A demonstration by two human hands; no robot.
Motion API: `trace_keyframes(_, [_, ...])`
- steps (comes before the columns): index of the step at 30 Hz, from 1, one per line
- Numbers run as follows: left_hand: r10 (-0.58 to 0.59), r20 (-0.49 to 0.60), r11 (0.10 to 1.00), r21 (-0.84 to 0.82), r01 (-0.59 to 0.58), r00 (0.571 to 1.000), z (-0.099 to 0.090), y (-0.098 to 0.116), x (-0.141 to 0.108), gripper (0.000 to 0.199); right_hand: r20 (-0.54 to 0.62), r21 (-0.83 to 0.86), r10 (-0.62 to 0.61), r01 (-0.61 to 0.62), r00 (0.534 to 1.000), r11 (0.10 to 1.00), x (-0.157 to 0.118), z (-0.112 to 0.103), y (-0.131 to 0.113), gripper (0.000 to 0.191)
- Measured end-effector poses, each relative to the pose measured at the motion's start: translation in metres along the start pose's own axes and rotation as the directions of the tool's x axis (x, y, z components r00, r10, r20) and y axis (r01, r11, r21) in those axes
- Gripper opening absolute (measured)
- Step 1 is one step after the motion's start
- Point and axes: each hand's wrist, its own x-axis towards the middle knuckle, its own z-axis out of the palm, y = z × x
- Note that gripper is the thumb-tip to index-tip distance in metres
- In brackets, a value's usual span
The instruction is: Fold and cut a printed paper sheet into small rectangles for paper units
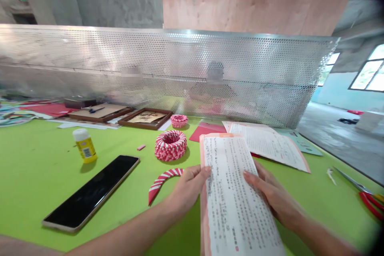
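I'm pinching the printed sheet (231, 192) by its long edges between my left hand (187, 192) and right hand (271, 194), keeping it taut, with a red-and-white folded-paper arc (162, 182) lying just beside my left hand.

- My left hand (187, 190) is angled inward, its fingertips (207, 172) pointing right.
- My right hand (274, 196) mirrors it, angled inward, with its fingertips (247, 175) pointing left.
- The hands sit apart, level with each other.
- My left forearm (120, 228) runs in from the lower left.
- My right forearm (327, 240) comes in from the lower right, though it's blurred, so I can't read its angle well.
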Motion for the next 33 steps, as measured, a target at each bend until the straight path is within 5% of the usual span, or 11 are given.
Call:
trace_keyframes(4, [-0.009,-0.009,0.998,-0.057,0.008,1.000,-0.001,-0.002,0.001,0.024,-0.028,-0.033,0.032,-0.033,0.999,0.999,0.002,-0.003,0.000,0.055])
trace_keyframes(9, [-0.118,0.036,0.975,-0.186,0.123,0.992,-0.001,0.003,-0.002,0.017,-0.236,-0.191,-0.068,0.022,0.969,0.981,0.006,-0.015,-0.024,0.053])
trace_keyframes(14, [-0.295,0.112,0.955,0.016,0.295,0.949,0.002,0.008,-0.012,0.015,-0.009,-0.300,-0.046,0.041,0.999,0.953,0.001,-0.023,-0.054,0.044])
trace_keyframes(20, [-0.164,0.227,0.932,0.355,0.075,0.960,0.003,0.008,-0.017,0.021,0.233,-0.361,0.159,-0.066,0.959,0.930,0.005,-0.011,-0.051,0.056])
trace_keyframes(26, [-0.150,0.228,0.872,0.490,0.020,0.962,0.002,0.003,-0.011,0.027,0.186,-0.322,-0.014,0.074,0.982,0.944,0.014,0.002,-0.040,0.051])
trace_keyframes(33, [0.003,0.150,0.910,0.409,-0.065,0.989,0.003,0.001,-0.003,0.031,0.200,-0.451,-0.138,0.216,0.970,0.866,0.011,0.015,-0.035,0.058])
